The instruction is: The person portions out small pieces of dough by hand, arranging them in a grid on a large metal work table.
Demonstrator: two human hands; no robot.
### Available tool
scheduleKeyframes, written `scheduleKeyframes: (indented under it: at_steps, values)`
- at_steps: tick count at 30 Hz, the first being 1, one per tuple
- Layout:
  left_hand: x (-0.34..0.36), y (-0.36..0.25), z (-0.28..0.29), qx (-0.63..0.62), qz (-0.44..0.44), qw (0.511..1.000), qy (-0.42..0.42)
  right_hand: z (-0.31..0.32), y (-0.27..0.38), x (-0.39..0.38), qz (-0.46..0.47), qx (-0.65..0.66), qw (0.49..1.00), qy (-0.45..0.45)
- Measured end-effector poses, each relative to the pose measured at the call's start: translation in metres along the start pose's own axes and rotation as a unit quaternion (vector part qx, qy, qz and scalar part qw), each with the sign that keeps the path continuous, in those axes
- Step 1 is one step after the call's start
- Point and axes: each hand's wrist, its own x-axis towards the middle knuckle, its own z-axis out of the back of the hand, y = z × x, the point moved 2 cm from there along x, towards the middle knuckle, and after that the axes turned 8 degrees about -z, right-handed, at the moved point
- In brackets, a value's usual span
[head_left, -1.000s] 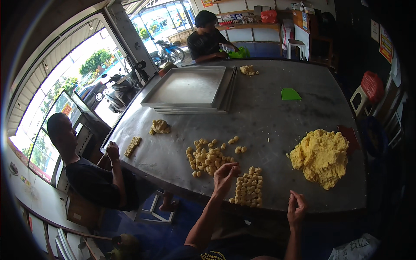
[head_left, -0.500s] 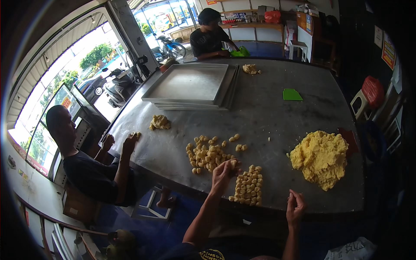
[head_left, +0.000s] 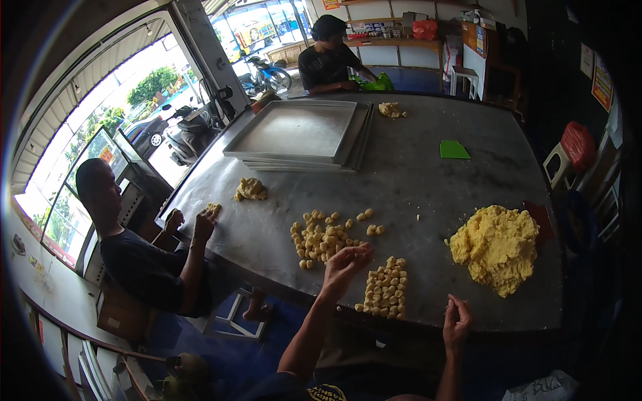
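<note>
My left hand (head_left: 346,264) hovers between a loose heap of small pale dough balls (head_left: 319,239) and a tight block of dough balls (head_left: 386,287) at the table's near edge. Its fingers are drawn together; whatever they hold is hidden. Lower right, my right hand (head_left: 457,319) is raised over the near edge, fingers bent and pressed together. Anything inside that hand is too small to make out. Beyond it rests a big crumbly mound of yellow dough (head_left: 493,248).
All this lies on a wide metal table (head_left: 414,187). Stacked shallow trays (head_left: 294,130) stand at the far left, with a green scraper (head_left: 454,150) farther right. A person at left handles dough near a dough lump (head_left: 251,189); another person across handles a green bag (head_left: 378,82).
A dough ball showed at my left fingertips before; now none is plainly visible there. The left fingers have stretched slightly rightward. My right hand stays nearly still. The whole view has shifted slightly.
</note>
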Motion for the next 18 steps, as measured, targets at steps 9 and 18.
scheduleKeyframes:
  at_steps: [9, 18]
  values:
    - [-0.006, -0.024, -0.013, 0.557, -0.07, 0.827, 0.037, 0.001, -0.001, 0.001, 0.003, 0.007, 1.0, 0.0]
    - [-0.023, 0.005, -0.012, 0.517, 0.006, 0.851, 0.091, 0.001, -0.004, 0.001, -0.024, 0.008, 1.0, 0.013]
